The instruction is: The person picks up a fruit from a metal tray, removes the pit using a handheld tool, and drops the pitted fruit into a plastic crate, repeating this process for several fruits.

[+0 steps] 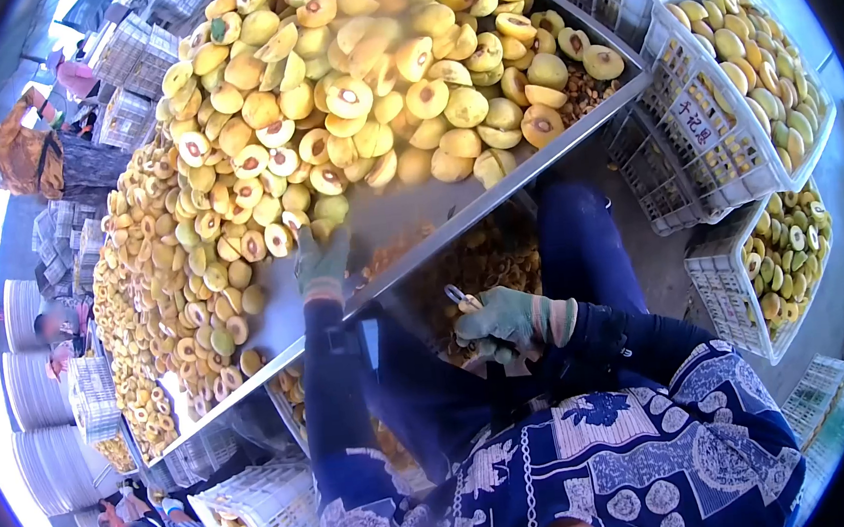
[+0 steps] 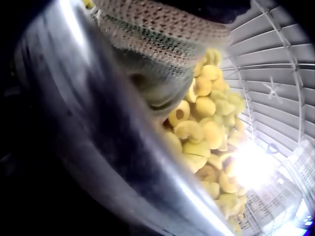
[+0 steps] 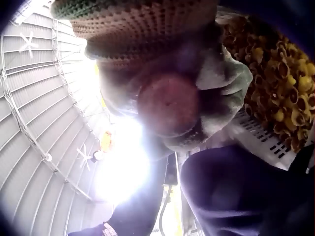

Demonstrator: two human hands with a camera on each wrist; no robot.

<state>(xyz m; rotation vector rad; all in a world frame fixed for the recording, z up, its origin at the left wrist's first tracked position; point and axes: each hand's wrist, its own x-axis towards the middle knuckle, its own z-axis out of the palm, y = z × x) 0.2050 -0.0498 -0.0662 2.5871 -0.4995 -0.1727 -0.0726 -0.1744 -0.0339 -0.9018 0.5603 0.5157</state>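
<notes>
I am resting nothing on guesswork: in the head view my gloved left hand (image 1: 324, 265) is reaching over the rim of the metal desk (image 1: 399, 207), its fingers spreading a little and pointing at the pile of yellow fruit halves (image 1: 347, 99). A greenish fruit (image 1: 330, 209) is lying right at the fingertips, and I cannot tell whether they are touching it.

My gloved right hand (image 1: 507, 318) is hovering in front of the desk, fingers curling round a small tool (image 1: 464, 300) with a metal loop at its tip; the right wrist view is showing its round handle end within the grip.

The fruit halves are covering most of the desk, many showing reddish-brown centres, and loose brown pits (image 1: 579, 89) are lying in the far right corner. Below the rim, more brown and yellow pieces (image 1: 490, 258) are lying near my knees. To the right, an upper crate (image 1: 718, 142) and a lower crate (image 1: 731, 292) are holding fruit.
</notes>
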